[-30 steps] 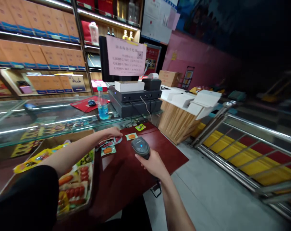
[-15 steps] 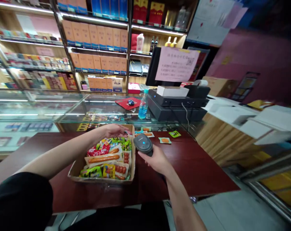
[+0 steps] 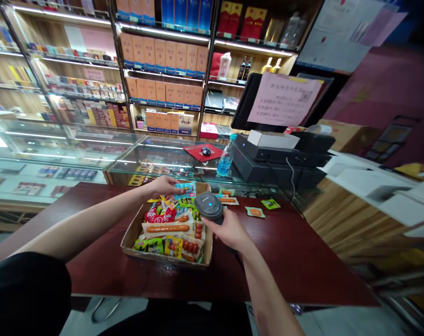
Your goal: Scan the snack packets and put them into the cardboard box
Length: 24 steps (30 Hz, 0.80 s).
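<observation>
My left hand (image 3: 166, 185) pinches a small blue snack packet (image 3: 186, 190) above the back of a cardboard box (image 3: 126, 240). My right hand (image 3: 231, 228) is wrapped round a dark grey barcode scanner (image 3: 209, 206) with a blue light on top, held over the box's right edge. In the box lie a long packed sausage (image 3: 168, 228), a red packet (image 3: 159, 212), a yellow packet (image 3: 173, 246), green packets and others. Right of the box, an orange snack packet (image 3: 255, 212) and a green packet (image 3: 270, 204) lie on the dark red table (image 3: 285, 252).
Behind the table is a glass counter (image 3: 156, 154) with a blue bottle (image 3: 226, 158), a mouse (image 3: 206, 151) on a red mat and a monitor (image 3: 247, 102). Shelves of boxes stand behind. White boxes (image 3: 369, 175) are at the right.
The view has shifted left, so the scene sits further right. The blue packet in my left hand now shows flat beside the scanner. My right hand still holds the scanner.
</observation>
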Motion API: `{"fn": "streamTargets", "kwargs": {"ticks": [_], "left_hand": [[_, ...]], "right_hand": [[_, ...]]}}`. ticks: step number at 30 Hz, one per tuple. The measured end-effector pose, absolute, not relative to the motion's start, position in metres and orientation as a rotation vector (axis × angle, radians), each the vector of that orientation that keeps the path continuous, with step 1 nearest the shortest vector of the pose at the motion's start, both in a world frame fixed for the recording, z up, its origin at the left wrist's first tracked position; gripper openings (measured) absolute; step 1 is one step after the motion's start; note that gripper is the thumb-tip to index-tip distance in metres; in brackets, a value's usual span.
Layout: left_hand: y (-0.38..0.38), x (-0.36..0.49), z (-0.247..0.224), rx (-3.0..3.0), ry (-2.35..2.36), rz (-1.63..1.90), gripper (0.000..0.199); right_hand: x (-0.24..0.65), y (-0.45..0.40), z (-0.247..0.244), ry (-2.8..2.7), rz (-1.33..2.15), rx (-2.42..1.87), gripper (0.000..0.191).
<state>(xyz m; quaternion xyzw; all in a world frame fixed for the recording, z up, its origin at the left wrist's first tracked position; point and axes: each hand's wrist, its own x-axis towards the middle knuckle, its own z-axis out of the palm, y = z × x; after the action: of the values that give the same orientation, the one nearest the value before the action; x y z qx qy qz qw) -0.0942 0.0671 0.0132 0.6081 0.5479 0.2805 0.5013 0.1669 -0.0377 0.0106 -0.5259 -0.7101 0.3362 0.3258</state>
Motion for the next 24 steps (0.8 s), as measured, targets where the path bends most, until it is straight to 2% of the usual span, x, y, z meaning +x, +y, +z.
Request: {"fn": "streamTargets", "kwargs": {"ticks": [8, 19, 24], "left_hand": [[0.063, -0.097, 0.013, 1.473, 1.37, 0.672, 0.039], [0.068, -0.109, 0.017, 1.617, 1.472, 0.494, 0.046], [0.082, -0.109, 0.018, 1.834, 1.617, 0.566, 0.044]], "right_hand": [[0.163, -0.033, 0.01, -1.902, 0.835, -1.372, 0.037], [0.171, -0.032, 0.009, -1.897, 0.83, -1.363, 0.036], [0.187, -0.035, 0.005, -1.852, 0.835, -1.402, 0.034]]}}
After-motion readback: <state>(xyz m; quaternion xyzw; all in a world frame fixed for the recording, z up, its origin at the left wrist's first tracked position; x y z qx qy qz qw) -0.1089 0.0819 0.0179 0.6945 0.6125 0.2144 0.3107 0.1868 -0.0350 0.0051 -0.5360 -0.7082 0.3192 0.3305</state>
